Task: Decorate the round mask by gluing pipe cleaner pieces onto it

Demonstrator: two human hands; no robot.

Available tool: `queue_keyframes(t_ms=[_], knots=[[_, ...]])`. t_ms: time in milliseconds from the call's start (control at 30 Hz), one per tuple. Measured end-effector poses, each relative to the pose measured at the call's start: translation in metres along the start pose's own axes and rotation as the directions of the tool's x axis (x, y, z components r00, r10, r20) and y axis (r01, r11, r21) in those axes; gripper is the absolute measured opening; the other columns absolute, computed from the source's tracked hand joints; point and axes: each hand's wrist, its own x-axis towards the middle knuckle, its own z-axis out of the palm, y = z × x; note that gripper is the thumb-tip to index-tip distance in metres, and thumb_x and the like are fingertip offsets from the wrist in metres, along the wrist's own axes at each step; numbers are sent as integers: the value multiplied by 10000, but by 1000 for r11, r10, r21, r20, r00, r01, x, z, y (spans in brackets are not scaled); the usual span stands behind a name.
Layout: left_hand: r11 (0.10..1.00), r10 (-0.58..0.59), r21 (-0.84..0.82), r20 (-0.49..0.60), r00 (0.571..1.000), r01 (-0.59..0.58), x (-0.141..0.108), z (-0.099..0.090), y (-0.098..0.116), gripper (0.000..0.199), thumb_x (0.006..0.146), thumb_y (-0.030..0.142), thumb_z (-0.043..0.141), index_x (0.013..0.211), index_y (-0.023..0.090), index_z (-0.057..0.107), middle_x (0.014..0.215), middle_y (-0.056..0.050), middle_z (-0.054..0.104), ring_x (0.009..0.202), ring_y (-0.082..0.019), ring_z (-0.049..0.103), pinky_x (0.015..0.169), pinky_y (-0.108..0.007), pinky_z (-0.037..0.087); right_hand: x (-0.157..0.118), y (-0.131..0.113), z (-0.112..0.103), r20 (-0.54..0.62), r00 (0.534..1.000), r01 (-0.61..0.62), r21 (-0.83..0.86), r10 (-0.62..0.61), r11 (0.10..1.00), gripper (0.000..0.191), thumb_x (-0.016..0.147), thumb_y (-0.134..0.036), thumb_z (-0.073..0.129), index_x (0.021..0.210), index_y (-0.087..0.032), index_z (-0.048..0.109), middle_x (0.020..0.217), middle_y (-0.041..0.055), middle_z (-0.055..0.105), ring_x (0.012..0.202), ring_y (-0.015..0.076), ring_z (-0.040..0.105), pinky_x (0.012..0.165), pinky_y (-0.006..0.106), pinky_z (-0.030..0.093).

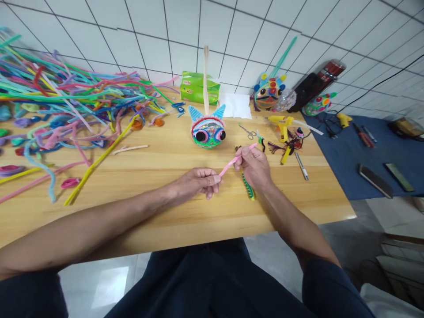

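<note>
Two forearms reach over the wooden table [159, 229], the left from eight o'clock and the right from about five o'clock. Both hands are closed in a pinch on one pink pipe cleaner [228, 166], a little apart from each other. The left hand [202, 180] grips its near end between thumb and forefinger, the other fingers loosely bent; the right hand [253, 164] pinches it close to the far end, wrist angled toward eleven o'clock. Between them the pipe cleaner slants toward two o'clock, raised above the tabletop. A big-eyed ornament [208, 138] sits at twelve o'clock from the hands, scissors [247, 131] at one, a yellow glue gun [283, 126] at two, and piled pipe cleaners [73, 95] at ten.
</note>
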Motion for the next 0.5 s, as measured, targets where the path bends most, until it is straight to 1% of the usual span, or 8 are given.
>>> queue_keyframes(t_ms=[33,133,200,300,367,433,500], knots=[[1000,4,-14,-8,1000,-4,0,-1,0,444,802,529,881,915,129,725,721,1,698,565,-73,590,561,-220,462,1,1,-1,27,1000,-5,-1,5,1000,557,823,-768,758,819,-216,688,616,-44,584,529,104,528,540,269,452],[1000,-6,-17,-11,1000,6,0,-2,0,454,780,524,902,908,126,724,717,3,697,547,-69,576,550,-220,443,2,4,-2,163,986,-8,-35,13,999,562,826,-768,758,887,-212,718,674,-34,618,566,104,550,551,261,460],[1000,-31,-1,4,1000,31,0,-2,-2,472,772,541,903,898,126,716,721,-3,701,534,-73,573,540,-225,439,1,7,-1,201,979,6,-78,9,997,543,844,-741,761,850,-199,728,676,-23,627,579,105,562,561,257,469],[997,-66,33,26,998,65,1,-2,-6,468,814,566,854,891,132,695,718,-19,703,517,-82,557,512,-231,419,-1,8,0,158,987,17,-128,4,992,569,851,-741,750,736,-185,707,638,-11,628,553,108,567,547,260,480],[995,-60,78,33,998,57,0,-2,-7,455,855,581,799,864,148,661,687,-9,680,493,-78,515,489,-229,380,-2,7,0,126,992,11,-141,7,990,594,829,-766,750,713,-187,694,603,-12,624,523,112,561,529,263,480],[983,-27,181,46,999,18,-2,-2,-7,447,894,597,737,836,168,628,651,15,639,480,-75,464,484,-228,346,-3,5,-2,114,993,-2,-156,20,988,607,816,-784,746,707,-189,687,574,-14,619,503,114,555,515,263,474],[935,34,350,56,998,-52,-6,-2,-3,420,946,582,663,829,181,618,641,30,603,512,-84,450,515,-231,349,-4,4,-4,109,993,-24,-190,45,981,612,813,-788,740,695,-191,681,555,-17,613,484,112,546,503,261,462]])
